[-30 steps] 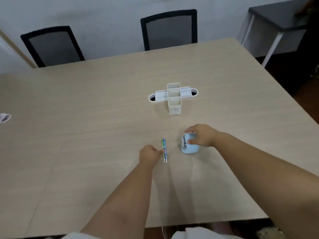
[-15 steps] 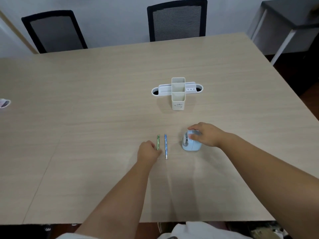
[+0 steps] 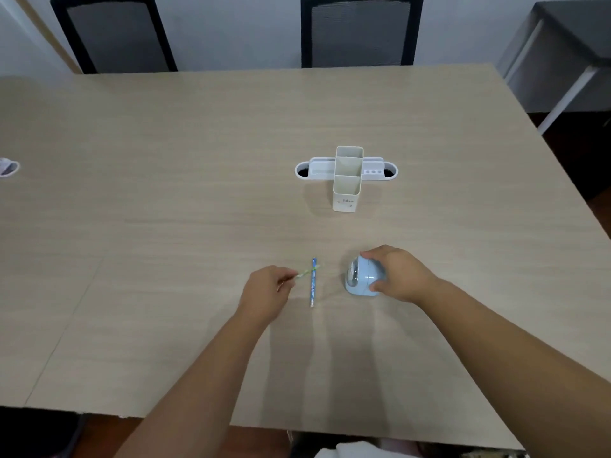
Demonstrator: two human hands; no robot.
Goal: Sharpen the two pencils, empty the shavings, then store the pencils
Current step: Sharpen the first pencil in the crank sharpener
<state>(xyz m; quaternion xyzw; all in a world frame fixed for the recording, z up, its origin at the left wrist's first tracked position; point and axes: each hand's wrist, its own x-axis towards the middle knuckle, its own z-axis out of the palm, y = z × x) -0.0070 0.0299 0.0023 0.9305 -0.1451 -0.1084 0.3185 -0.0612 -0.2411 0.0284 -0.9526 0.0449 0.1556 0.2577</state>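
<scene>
While pinched in left grip point(image 3: 264, 290), green pencil point(image 3: 309, 271) askew across blue pencil point(image 3: 312, 282).

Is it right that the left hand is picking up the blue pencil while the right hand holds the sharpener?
Not quite. In the head view the left hand lifts the green pencil. The blue pencil lies on the table. The right hand does hold the sharpener.

No text can be read. The white pencil holder point(image 3: 346, 180) bears small dark marks low on its front. They are too small to make out.
</scene>
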